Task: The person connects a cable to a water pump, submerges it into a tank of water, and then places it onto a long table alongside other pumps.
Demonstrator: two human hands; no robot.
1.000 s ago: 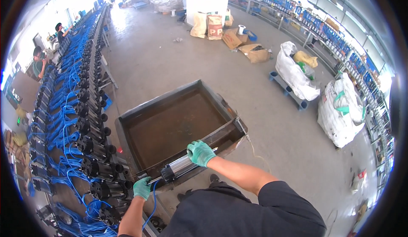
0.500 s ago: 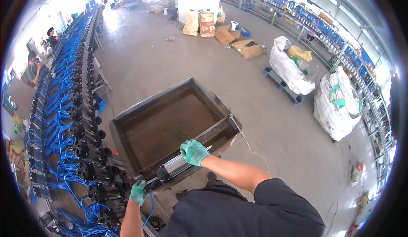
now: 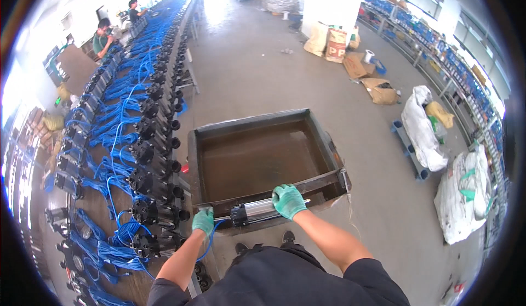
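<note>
A silver cylindrical pump motor (image 3: pixel 258 210) with a black end section lies along the near edge of a water-filled metal tank (image 3: pixel 193 147). My right hand (image 3: pixel 289 200), in a green glove, is wrapped over the motor's right end. A thin tip pokes out beyond that hand. My left hand (image 3: pixel 203 220), also gloved in green, is closed at the tank's near left corner, beside a thin rod leading to the black end. What its fingers hold is hidden. A blue cable (image 3: pixel 212 240) curves down between the left hand and the motor.
Along the left runs a long bench with rows of black-ended motors (image 3: pixel 149 182) and coiled blue cables (image 3: pixel 118 251). Two people work at its far side. White sacks (image 3: pixel 466 196), a blue pallet (image 3: pixel 408 149) and cardboard boxes (image 3: pixel 359 64) stand on the floor to the right.
My view has swung left, so the tank and bench appear further right. Both hands stay at the motor and the tank's near edge.
</note>
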